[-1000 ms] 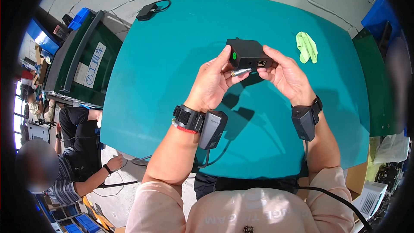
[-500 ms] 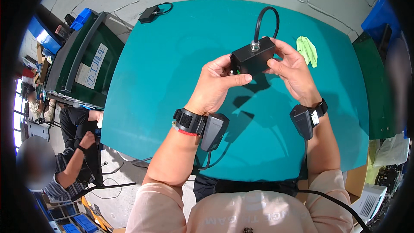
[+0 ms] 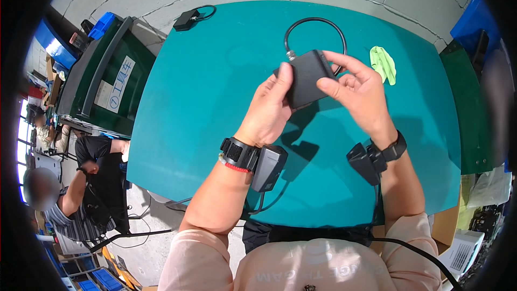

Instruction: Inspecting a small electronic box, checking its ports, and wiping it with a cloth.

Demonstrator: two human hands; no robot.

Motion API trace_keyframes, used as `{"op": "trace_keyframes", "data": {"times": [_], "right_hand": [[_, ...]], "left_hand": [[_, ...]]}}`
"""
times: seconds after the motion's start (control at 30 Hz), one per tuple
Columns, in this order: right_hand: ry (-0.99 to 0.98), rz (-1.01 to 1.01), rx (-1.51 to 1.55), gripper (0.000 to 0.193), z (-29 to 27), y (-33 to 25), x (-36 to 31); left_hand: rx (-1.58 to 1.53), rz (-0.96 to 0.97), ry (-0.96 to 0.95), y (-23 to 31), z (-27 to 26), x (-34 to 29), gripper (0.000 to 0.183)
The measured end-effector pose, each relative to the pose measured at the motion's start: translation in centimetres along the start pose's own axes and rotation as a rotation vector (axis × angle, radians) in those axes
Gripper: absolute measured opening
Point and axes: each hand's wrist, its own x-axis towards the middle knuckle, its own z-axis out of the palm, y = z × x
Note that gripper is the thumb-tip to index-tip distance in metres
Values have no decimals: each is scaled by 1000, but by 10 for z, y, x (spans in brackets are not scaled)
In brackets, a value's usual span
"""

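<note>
1. The black box (image 3: 307,78) is held in the air above the teal surface (image 3: 204,102), tilted, between the two hands; its casing is seen as a plain dark face.
2. The left edge of the box is pinched by the left hand (image 3: 267,109), the thumb being laid over the upper face; the fingers beneath are largely hidden.
3. The right edge is gripped by the right hand (image 3: 362,94), with the thumb at the near corner and the index finger along the far corner. How firmly either hand is pressed cannot be told.
4. A black cable (image 3: 315,19) is carried from a silver connector (image 3: 291,55) at the far left corner in a wide loop, and is lost to sight behind the right fingers. Should this loop be caught by those fingers during a turn, the connector could be strained sideways.
5. Because the box is supported at its edges only, a slip could be caused by one hand being loosened early; a fall onto the surface would then be risked.
6. A smaller black box (image 3: 186,20) at the far left and a green cloth (image 3: 383,65) at the right are both lying well apart from the held box.
</note>
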Motion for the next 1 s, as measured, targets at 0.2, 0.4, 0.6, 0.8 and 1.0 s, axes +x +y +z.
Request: {"op": "trace_keyframes", "data": {"times": [0.2, 0.4, 0.6, 0.8, 1.0], "right_hand": [[-68, -282, -381, 49, 13, -16, -12], [-69, -218, -327, 49, 11, -15, -11], [-30, -36, 8, 52, 2, 4, -1], [-73, 257, 395, 50, -21, 16, 11], [-131, 315, 255, 59, -27, 21, 6]], "left_hand": [[-98, -49, 10, 4, 0, 0, 54], [-116, -76, -1, 6, 3, 0, 51], [54, 34, 39, 5, 4, 3, 54], [-101, -44, 8, 6, -2, 2, 57], [23, -8, -6, 1, -5, 9, 42]]}}
